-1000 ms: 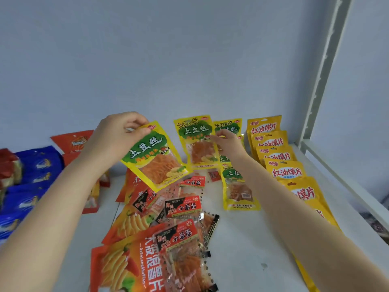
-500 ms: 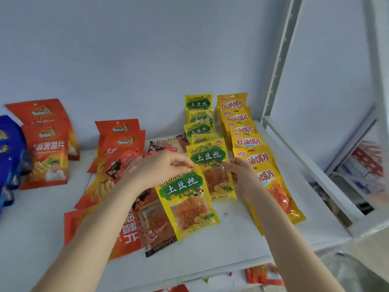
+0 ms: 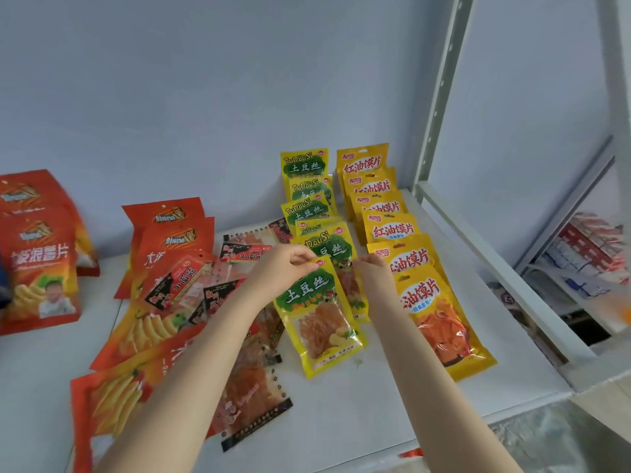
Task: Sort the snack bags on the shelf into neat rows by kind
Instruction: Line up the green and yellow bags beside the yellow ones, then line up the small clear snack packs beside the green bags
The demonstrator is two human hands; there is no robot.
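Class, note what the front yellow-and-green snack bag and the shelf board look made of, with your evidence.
The front yellow-and-green bag: likely glossy plastic film; a clear window shows the snack. The shelf board: smooth, matte white; painted metal or laminate, cannot tell.

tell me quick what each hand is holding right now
Left hand: fingers pinch the top edge of the front green-and-yellow bag.
Right hand: fingers curled at the next bag back; a grip cannot be told.

The frame's left edge cuts the red chip bag [image 3: 37, 268]. The left forearm [image 3: 191, 363] hides part of the clear strip packets [image 3: 252, 397]. The boxes [image 3: 587, 247] at far right are blurred.
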